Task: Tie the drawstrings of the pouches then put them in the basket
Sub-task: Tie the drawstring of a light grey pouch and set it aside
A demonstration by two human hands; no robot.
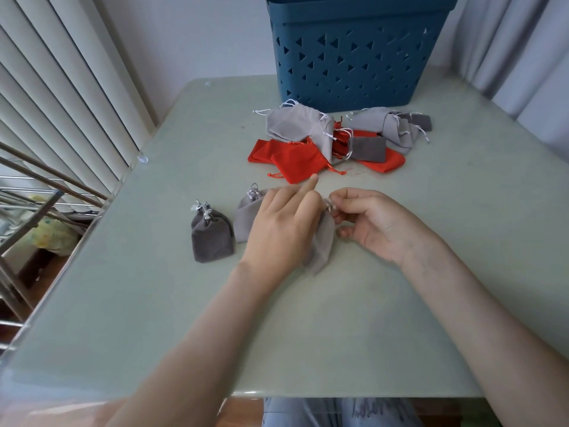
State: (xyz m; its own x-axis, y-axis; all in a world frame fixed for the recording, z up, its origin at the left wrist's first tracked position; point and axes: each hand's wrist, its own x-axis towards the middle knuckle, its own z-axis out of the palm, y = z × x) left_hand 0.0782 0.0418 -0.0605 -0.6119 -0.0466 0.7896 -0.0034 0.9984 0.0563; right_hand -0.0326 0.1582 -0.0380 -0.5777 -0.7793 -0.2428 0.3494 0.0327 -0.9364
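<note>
Now you hold a light grey pouch (321,241).
Your left hand (283,223) grips its neck, your right hand (369,223) pinches the drawstring (329,207), well in front of the basket (354,57).

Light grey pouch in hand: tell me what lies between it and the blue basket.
A pile of red and grey pouches lies on the table between the light grey pouch and the basket; nothing else does.

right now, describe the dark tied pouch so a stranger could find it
From the blue basket at the table's far edge, come nearer past the heap of loose pouches. Just left of the left hand sit two tied pouches; the dark charcoal pouch is the outer one, its neighbour pale grey.
</note>
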